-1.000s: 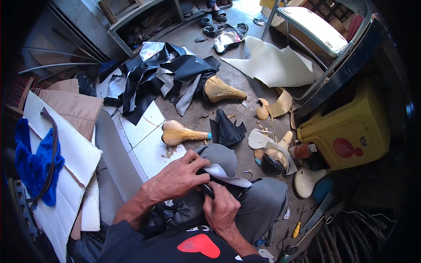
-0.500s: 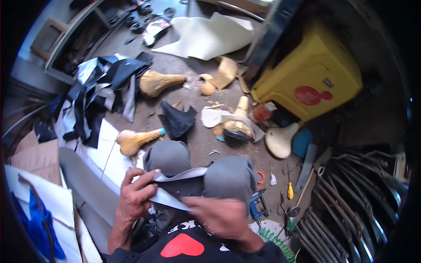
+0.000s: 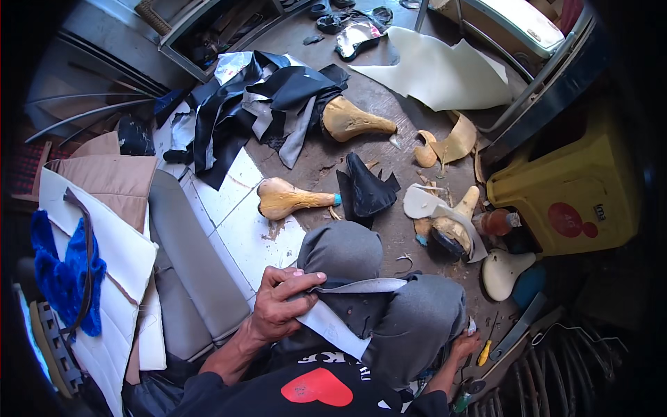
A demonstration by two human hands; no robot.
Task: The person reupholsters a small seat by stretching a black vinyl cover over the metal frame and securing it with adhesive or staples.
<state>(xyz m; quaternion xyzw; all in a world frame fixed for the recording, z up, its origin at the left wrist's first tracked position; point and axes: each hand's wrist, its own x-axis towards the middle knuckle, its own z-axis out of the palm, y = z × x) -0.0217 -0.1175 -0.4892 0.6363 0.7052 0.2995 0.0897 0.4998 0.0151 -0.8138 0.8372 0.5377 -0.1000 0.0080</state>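
Observation:
My left hand [image 3: 283,306] is above my lap, fingers closed on a long grey-white strip of sheet material [image 3: 337,332]. The strip doubles back at the fingers, with one arm reaching my right knee and the other lying slantwise over my lap. My right hand [image 3: 464,345] is down by the floor beyond my right knee. Its bunched fingertips are at a small white tube [image 3: 472,325], and the knee and leg hide part of the arm. Beside that hand lies a screwdriver with a yellow handle [image 3: 484,353].
Bare yellowish saddles [image 3: 295,198] [image 3: 354,121] and a black saddle cover [image 3: 368,186] lie ahead. Cream sheet [image 3: 438,69] and black scraps [image 3: 229,118] are farther off. A yellow plastic stool [image 3: 556,187] stands right, above dark metal rods [image 3: 556,379]. Grey padded seat [image 3: 198,257] lies left.
My right hand has left the strip and gone down to the floor at the right. My left hand still holds the strip. The view has swung left.

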